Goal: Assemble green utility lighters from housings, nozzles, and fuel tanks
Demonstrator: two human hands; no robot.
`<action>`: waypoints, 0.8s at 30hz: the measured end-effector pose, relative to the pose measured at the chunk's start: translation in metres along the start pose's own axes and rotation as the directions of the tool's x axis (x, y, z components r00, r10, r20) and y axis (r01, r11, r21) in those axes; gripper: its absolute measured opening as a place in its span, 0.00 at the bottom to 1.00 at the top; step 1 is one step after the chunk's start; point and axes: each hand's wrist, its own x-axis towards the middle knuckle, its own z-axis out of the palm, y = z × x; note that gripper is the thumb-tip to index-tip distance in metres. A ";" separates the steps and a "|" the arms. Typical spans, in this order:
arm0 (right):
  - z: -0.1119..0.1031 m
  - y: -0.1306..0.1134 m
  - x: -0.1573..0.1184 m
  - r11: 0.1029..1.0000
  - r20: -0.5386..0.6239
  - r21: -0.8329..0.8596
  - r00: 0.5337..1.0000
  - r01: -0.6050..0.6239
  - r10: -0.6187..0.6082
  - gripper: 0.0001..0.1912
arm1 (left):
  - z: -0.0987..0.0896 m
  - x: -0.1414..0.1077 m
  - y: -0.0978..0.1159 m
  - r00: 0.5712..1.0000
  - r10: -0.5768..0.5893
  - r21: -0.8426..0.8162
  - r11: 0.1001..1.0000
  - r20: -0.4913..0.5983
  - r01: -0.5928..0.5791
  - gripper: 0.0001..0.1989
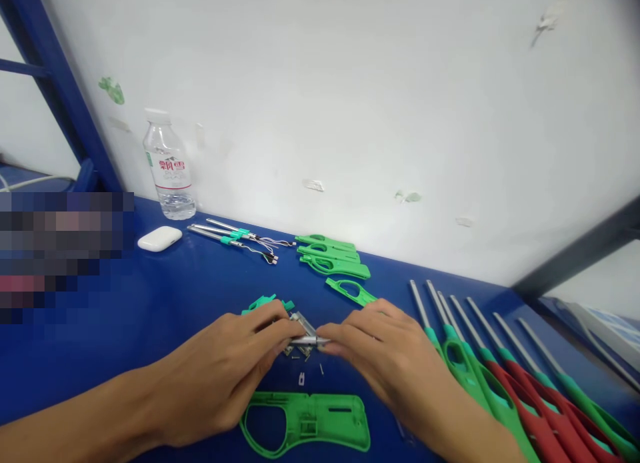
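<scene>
Between my two hands is a thin silvery metal tube [306,341], lying roughly level. The fingertips of my left hand [245,359] pinch its left end. My right hand [385,349] grips the right end, and its fingers cover most of that part. Small metal and clear parts [304,321] lie just behind the tube, partly hidden by my fingers. Nearer to me, a green handle shell [325,423] rests on the blue table with its inner side up. A small white piece [301,379] lies between the shell and my hands.
Assembled green and red lighters [500,376] line the right side. Green shells [333,257] and metal tubes with wires [233,237] lie toward the wall. A water bottle [173,169] and white case [160,239] stand at the back left. Teal pieces [265,303] are behind my left hand.
</scene>
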 end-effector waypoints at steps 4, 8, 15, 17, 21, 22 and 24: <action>0.000 0.000 -0.002 1.000 0.033 0.015 0.999 0.003 -0.003 0.08 | 0.000 0.000 0.001 1.000 0.000 -0.021 1.000 0.009 0.000 0.22; -0.001 -0.001 -0.003 1.000 0.060 0.016 0.998 0.008 -0.009 0.09 | 0.001 -0.001 0.002 1.000 -0.010 0.018 1.000 0.002 0.010 0.20; 0.005 -0.006 0.001 1.000 -0.031 0.006 0.999 0.012 -0.012 0.14 | 0.006 0.000 0.000 1.000 0.010 0.096 0.995 0.008 -0.011 0.15; 0.007 -0.008 0.001 1.000 -0.046 0.023 0.999 0.008 -0.007 0.15 | 0.007 0.001 -0.001 1.000 0.017 0.088 0.996 0.026 -0.019 0.15; 0.009 -0.010 -0.001 0.996 0.005 0.070 0.999 -0.046 0.046 0.15 | 0.003 0.000 0.002 0.998 -0.004 0.053 0.999 0.064 0.000 0.16; 0.009 -0.011 -0.002 0.995 0.015 0.078 0.998 -0.055 0.054 0.15 | 0.002 -0.001 0.003 0.997 -0.006 0.036 0.999 0.072 0.004 0.18; 0.009 -0.011 -0.002 0.994 0.017 0.092 0.998 -0.059 0.058 0.14 | 0.000 -0.003 0.004 0.997 -0.012 0.000 1.000 0.081 0.012 0.22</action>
